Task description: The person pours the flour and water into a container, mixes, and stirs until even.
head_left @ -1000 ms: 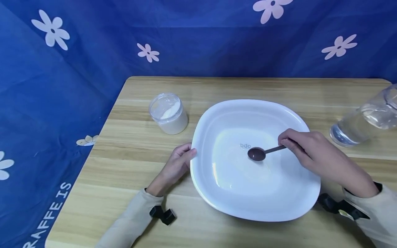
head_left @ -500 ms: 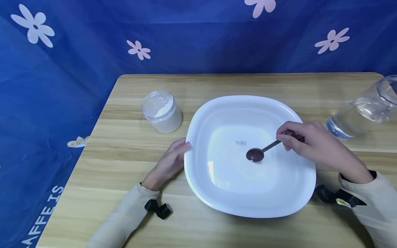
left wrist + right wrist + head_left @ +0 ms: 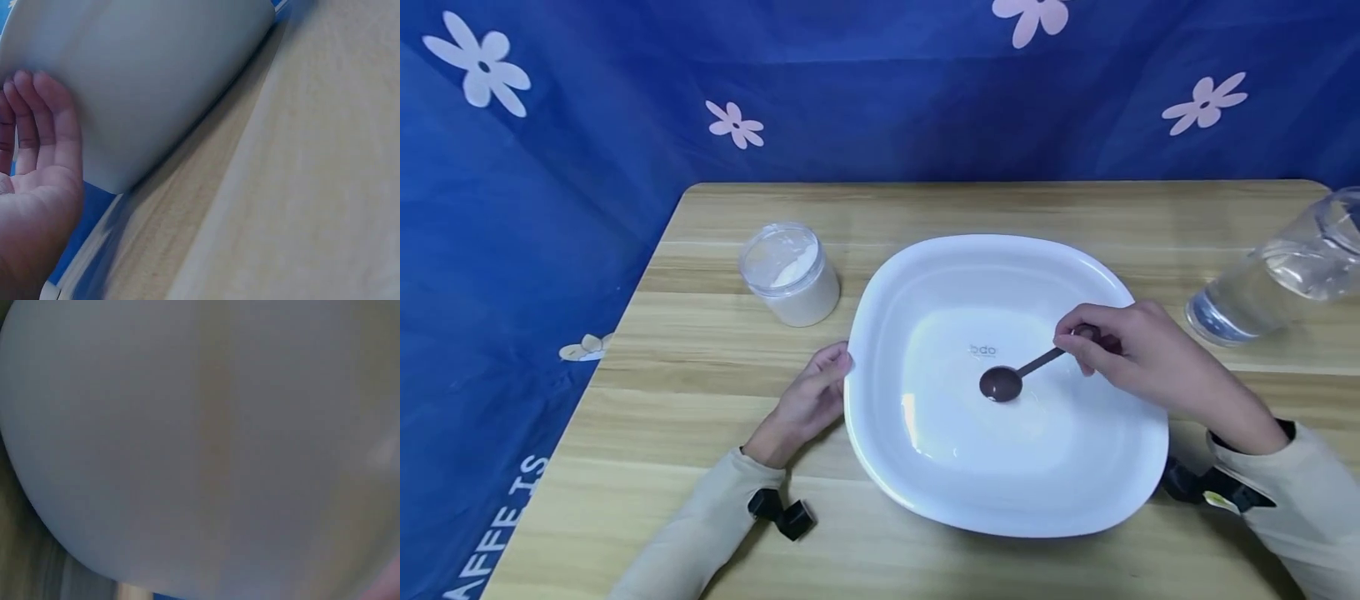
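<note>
A large white basin (image 3: 940, 493) sits in the middle of the table. My left hand (image 3: 805, 402) holds its left rim, thumb on the edge; in the left wrist view the fingers (image 3: 59, 125) lie bent against the outer wall. Over the basin, my right hand (image 3: 1150, 354) pinches the handle of a dark brown spoon (image 3: 1002, 384). The spoon's bowl points left, low inside the basin near a small printed mark on the glossy floor. The right wrist view shows mostly the basin's pale side (image 3: 112, 437), with the spoon out of sight.
Behind my left hand stands a clear open jar (image 3: 797, 292) of white powder. A clear vessel (image 3: 1262, 279) with water in it stands at the right, cut by the frame edge. A blue flowered cloth (image 3: 865, 92) hangs behind the wooden table (image 3: 700, 400).
The spoon's bowl has shifted left and slightly towards me within the basin, and the handle now slants up more into my right hand. My left hand stays at the rim. The head view shifted slightly.
</note>
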Motion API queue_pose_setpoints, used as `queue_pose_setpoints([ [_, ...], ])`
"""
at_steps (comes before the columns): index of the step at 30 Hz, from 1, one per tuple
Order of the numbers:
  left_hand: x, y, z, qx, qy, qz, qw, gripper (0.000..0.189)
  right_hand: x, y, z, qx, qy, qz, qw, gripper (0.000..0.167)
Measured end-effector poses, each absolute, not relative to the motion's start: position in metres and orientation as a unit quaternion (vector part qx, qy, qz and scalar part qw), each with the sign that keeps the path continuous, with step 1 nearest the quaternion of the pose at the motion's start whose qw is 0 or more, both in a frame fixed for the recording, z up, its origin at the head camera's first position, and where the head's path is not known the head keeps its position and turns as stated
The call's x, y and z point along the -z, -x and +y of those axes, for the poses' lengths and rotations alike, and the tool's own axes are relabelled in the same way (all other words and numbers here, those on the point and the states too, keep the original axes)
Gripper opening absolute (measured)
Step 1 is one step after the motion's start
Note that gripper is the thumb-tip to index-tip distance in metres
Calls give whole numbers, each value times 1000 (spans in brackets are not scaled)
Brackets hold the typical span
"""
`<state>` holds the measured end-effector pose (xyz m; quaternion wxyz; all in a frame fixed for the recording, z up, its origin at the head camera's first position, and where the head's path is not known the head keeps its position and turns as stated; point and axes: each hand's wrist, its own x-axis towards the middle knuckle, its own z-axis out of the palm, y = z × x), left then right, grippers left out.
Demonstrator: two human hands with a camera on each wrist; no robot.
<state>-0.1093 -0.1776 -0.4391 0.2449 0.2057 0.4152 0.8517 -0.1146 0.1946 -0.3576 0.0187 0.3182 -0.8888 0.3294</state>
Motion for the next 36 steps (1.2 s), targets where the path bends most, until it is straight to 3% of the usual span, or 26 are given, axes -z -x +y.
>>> queue_pose_setpoints([
  [4, 432, 110, -182, -844, -203, 424, 259, 19, 355, 113, 195, -280, -310, -908, 40, 2],
  [11, 390, 114, -195, -700, -137, 642, 281, 6, 350, 110, 198, -283, -317, -905, 34, 12],
  [17, 364, 123, -190, -628, -75, 720, 286, 25, 351, 109, 194, -308, -350, -885, 15, 18],
  [23, 362, 128, -191, -630, -68, 710, 308, 8, 355, 110, 193, -289, -349, -891, 37, 14],
  [30, 364, 127, -195, -633, -93, 700, 318, 7, 357, 111, 195, -268, -325, -905, 69, 9],
  [36, 369, 127, -194, -644, -96, 685, 326, 6, 359, 108, 189, -336, -356, -872, 25, 18],
])
